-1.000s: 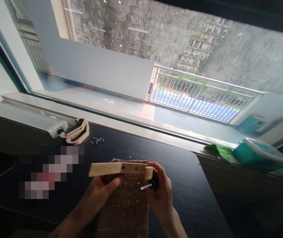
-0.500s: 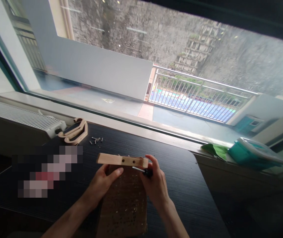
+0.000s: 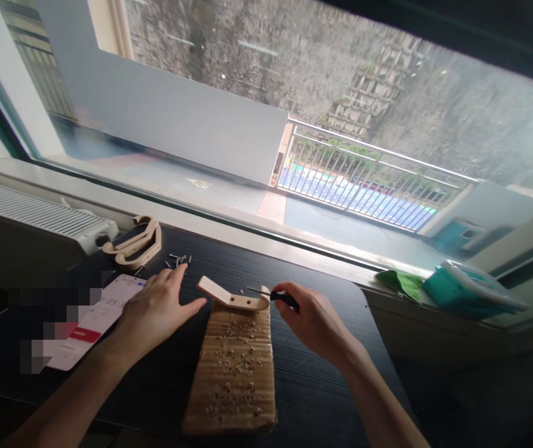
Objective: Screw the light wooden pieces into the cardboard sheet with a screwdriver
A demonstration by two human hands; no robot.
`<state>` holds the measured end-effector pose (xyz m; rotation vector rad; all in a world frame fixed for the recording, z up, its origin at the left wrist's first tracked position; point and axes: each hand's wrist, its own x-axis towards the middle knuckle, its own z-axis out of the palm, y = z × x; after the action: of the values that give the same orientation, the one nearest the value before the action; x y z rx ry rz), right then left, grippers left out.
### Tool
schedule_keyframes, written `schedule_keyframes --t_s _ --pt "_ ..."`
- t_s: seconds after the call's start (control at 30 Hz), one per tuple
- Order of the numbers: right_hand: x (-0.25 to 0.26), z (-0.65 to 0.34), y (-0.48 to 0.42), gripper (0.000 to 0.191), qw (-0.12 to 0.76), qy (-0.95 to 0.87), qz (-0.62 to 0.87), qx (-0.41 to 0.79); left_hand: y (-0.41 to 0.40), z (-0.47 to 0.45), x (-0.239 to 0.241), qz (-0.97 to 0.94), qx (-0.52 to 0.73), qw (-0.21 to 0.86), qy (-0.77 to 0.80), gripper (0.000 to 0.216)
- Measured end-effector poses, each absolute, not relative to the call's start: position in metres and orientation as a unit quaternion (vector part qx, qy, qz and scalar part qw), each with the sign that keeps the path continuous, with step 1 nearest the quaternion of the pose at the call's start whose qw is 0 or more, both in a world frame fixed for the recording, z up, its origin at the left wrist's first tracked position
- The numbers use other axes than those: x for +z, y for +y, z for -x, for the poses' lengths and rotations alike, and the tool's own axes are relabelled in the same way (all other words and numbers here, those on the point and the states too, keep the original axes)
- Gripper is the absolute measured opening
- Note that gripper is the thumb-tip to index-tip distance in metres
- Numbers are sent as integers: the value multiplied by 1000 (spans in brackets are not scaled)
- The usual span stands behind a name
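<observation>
A curved wooden hook piece lies across the far end of a pitted cardboard pad on the black table. My left hand hovers left of it, palm down with fingers spread and nothing in it, the thumb near the hook's left end. My right hand is closed on a small black-handled screwdriver, whose metal tip points left just above the hook's curled end.
Two more wooden hooks and a few loose screws lie at the table's far left. A phone lies under my left forearm. A radiator stands left; a teal box and green cloth rest on the windowsill.
My left hand has let go of the wooden hook and moved left, opening. The hook now lies on the cardboard pad. My right hand moved up with the screwdriver.
</observation>
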<state>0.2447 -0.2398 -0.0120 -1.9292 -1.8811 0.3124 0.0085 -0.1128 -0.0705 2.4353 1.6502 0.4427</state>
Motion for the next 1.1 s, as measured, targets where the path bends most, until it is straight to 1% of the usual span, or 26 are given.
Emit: schedule_keyframes --t_s 0.03,0.1,0.2,0.27,0.3,0.4,0.63,0.8,0.9,0.97,1.1 --pt "-5 -241 -232 26 192 -698 682 99 -111 -10 -66 -845 160 55 506 73" --pt "6 -232 -214 27 125 -740 658 69 -107 -20 -59 -898 158 34 410 60" --pt "17 -218 -188 27 3 -786 617 41 -104 -37 -56 -943 88 57 316 38" --pt "20 -211 -176 28 -50 -802 595 25 -101 -44 -58 -953 50 63 292 21" --pt "20 -208 -171 28 -71 -807 586 20 -100 -45 -60 -955 42 64 287 19" --pt "22 -203 -163 27 -117 -815 568 16 -96 -45 -64 -955 48 75 283 21" --pt "29 -193 -153 20 -167 -825 539 16 -87 -48 -60 -954 31 112 277 20" --pt "26 -188 -145 19 -155 -868 472 21 -79 -52 -61 -952 15 141 270 19" --pt "23 -183 -136 18 -169 -877 450 21 -76 -52 -64 -951 8 153 268 20" --pt "22 -180 -131 20 -189 -862 470 31 -76 -51 -64 -950 11 162 267 22" --pt "25 -176 -123 23 -224 -794 562 67 -79 -51 -60 -947 25 177 267 21"
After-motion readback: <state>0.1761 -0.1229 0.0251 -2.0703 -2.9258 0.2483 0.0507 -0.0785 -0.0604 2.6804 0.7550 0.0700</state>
